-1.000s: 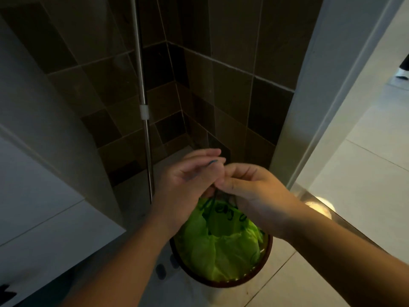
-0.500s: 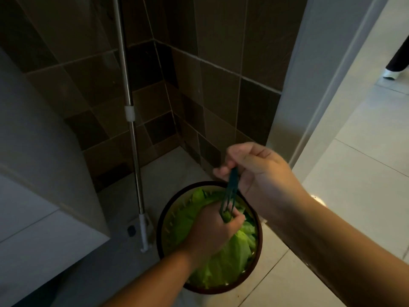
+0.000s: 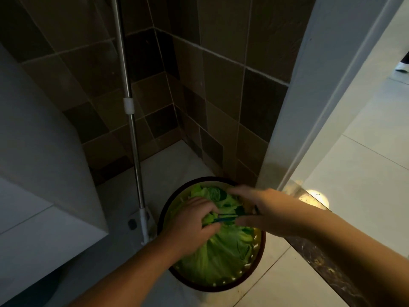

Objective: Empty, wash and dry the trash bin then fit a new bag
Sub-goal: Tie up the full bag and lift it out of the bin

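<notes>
A round trash bin with a dark brown rim (image 3: 174, 274) stands on the floor in the tiled corner. A bright green bag (image 3: 219, 260) fills it, bunched up at the top. My left hand (image 3: 192, 222) grips the gathered neck of the bag over the bin's middle. My right hand (image 3: 259, 211) holds a dark green drawstring (image 3: 226, 217) that stretches taut and level between the two hands, just above the bag.
A metal mop pole (image 3: 130, 120) leans in the corner, its base left of the bin. A white cabinet (image 3: 44, 165) stands at the left. A white door frame (image 3: 309, 89) and a dark threshold strip (image 3: 327, 260) lie to the right, with pale floor tiles beyond.
Both hands have dropped from above the bin to its mouth. The drawstring, held upright half a second ago, now runs level between them, and the right hand has come down.
</notes>
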